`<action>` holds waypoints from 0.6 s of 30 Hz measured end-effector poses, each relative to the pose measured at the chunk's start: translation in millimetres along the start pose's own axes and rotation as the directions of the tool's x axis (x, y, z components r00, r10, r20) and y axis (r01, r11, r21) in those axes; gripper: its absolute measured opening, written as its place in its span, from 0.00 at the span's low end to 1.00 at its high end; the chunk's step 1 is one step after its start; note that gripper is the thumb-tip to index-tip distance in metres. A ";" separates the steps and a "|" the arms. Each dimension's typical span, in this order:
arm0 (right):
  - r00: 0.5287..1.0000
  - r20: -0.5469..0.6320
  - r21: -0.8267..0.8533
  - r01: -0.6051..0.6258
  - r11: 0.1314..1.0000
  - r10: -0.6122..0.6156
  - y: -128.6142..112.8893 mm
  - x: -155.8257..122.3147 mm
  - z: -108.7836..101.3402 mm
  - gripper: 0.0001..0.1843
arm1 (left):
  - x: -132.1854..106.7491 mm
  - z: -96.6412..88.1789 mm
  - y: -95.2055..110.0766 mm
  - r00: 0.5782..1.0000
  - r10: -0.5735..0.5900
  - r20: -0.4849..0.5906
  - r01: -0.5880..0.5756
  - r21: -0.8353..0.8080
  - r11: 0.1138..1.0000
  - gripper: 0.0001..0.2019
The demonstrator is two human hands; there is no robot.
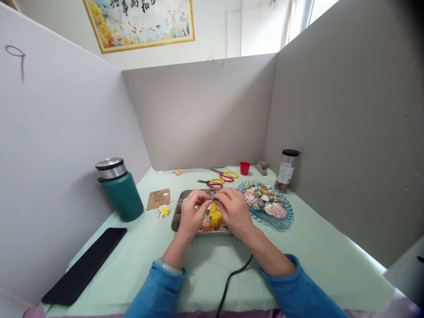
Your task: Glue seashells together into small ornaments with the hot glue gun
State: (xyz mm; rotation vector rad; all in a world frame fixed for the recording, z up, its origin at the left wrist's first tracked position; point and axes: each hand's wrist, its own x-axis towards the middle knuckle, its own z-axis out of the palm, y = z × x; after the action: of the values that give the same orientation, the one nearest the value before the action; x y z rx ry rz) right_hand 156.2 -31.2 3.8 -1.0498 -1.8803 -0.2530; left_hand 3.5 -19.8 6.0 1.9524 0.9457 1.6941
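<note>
My left hand point(192, 212) and my right hand point(234, 210) meet over a metal tray point(198, 234). Thumb and forefinger of each hand pinch together on one tiny dark piece, too small to name. Below them in the tray lies a yellow figure point(216, 216), partly covered by my right hand, among small orange and pale pieces. To the right of the tray, a blue scalloped glass plate point(287, 221) bears several shells point(265, 198).
Two pairs of scissors point(215, 182) and a red cup point(244, 168) sit behind the tray. A green flask point(122, 194), brown card point(158, 199), flowery disc point(163, 211) and black slab point(88, 265) are left. A black-lidded jar point(286, 171) stands right; a black cable point(232, 276) lies in front.
</note>
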 end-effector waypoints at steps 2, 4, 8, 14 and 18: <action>1.000 0.001 0.001 -0.001 1.000 0.001 -0.4 -0.1 -0.5 0.09 | -0.1 -1.0 -2.3 0.999 0.031 0.011 -0.032 0.031 0.999 0.01; 1.000 0.004 0.004 0.000 1.000 0.000 -1.0 -0.1 -1.3 0.08 | -0.3 -1.9 -4.3 0.998 0.058 0.024 -0.059 0.063 0.996 0.02; 1.000 0.007 0.020 -0.003 1.000 0.003 -2.3 0.1 -2.9 0.08 | -1.0 -2.3 -7.5 0.998 0.061 0.023 -0.063 0.086 0.994 0.02; 1.000 0.010 0.064 -0.021 0.998 0.021 0.2 -0.8 -0.6 0.06 | -3.1 1.0 -13.1 0.999 -0.038 -0.006 0.038 0.011 0.999 0.06; 0.997 -0.016 0.132 -0.072 0.989 0.074 2.5 -1.0 0.8 0.06 | -3.1 2.4 -12.7 0.995 -0.103 -0.006 0.103 -0.078 0.992 0.17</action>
State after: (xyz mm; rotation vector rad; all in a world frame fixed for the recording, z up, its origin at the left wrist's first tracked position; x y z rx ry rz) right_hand 157.7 -29.8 1.9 -1.0202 -1.8105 -0.0959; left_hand 2.7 -12.8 -5.3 1.8152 0.9522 1.6591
